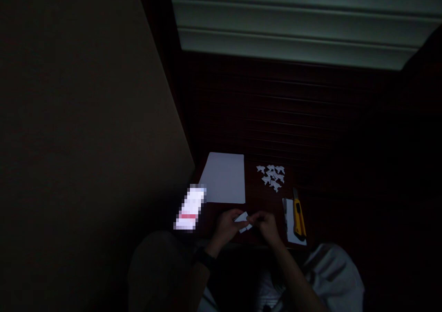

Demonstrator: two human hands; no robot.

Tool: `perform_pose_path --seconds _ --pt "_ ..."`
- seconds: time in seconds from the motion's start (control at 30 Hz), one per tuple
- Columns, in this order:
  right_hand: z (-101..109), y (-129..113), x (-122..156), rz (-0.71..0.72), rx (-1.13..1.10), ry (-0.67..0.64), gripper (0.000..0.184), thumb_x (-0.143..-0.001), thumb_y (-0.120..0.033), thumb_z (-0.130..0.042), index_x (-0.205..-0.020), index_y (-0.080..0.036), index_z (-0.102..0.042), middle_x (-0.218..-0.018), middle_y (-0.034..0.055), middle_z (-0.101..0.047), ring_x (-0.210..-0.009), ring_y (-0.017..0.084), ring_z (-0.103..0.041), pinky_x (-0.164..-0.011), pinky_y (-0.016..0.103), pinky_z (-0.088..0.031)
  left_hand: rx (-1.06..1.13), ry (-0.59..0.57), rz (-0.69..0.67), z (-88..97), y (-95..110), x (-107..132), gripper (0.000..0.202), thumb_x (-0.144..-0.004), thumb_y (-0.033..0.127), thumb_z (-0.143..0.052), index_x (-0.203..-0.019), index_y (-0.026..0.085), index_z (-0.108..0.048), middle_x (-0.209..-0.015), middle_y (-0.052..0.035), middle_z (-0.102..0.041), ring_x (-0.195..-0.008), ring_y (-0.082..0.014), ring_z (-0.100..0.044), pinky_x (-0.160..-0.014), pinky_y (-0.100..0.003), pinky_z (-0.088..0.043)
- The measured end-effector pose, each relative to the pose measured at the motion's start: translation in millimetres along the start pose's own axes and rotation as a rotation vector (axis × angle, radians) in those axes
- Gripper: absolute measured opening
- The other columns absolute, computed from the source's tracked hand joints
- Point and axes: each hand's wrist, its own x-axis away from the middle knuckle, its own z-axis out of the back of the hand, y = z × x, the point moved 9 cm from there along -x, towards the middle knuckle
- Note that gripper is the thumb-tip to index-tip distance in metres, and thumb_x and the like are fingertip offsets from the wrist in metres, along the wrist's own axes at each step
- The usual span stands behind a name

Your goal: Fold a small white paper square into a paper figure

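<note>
The scene is very dark. Both hands meet over the near edge of a small dark table (255,197). My left hand (226,225) and my right hand (266,226) pinch a small folded piece of white paper (243,222) between them, fingers closed on it. A dark watch sits on my left wrist. Several small folded white paper shapes (272,177) lie in a cluster at the back right of the table.
A white paper sheet (226,177) lies at the table's back left. A yellow utility knife (299,215) rests on a strip of white paper (289,224) at the right. A lit phone screen (190,208) sits at the left edge. A wall stands to the left.
</note>
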Motion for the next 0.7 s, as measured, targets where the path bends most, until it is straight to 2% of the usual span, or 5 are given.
perform_pose_path --seconds 0.2,0.37,0.7 --pt "1.2 -9.2 1.1 0.054 0.02 -0.01 0.024 -0.07 -0.036 -0.06 -0.068 -0.014 -0.066 -0.065 0.004 -0.065 -0.06 0.016 -0.056 -0.057 0.024 -0.041 -0.029 0.059 0.008 3.9 0.8 0.7 0.027 -0.061 0.027 -0.068 -0.085 0.014 -0.063 -0.082 -0.0057 -0.067 -0.074 -0.0185 -0.062 -0.065 -0.025 -0.047" --pt "1.9 -18.6 4.8 0.124 0.099 0.046 0.023 -0.072 -0.037 -0.057 -0.066 -0.015 -0.063 -0.064 0.0039 -0.064 -0.062 0.017 -0.056 -0.059 0.025 -0.041 -0.02 0.061 0.0 4.2 2.9 2.8 0.026 -0.062 0.028 -0.066 -0.084 0.014 -0.064 -0.082 -0.0065 -0.067 -0.074 -0.0193 -0.062 -0.064 -0.026 -0.047" --pt "-1.2 -21.1 8.0 0.143 0.074 0.046 0.025 -0.076 -0.039 -0.052 -0.072 -0.016 -0.06 -0.068 0.0031 -0.062 -0.065 0.016 -0.055 -0.059 0.024 -0.041 0.006 0.072 -0.034 5.5 6.3 3.0 0.027 -0.063 0.031 -0.067 -0.083 0.014 -0.064 -0.08 -0.0063 -0.068 -0.073 -0.0186 -0.062 -0.065 -0.026 -0.047"
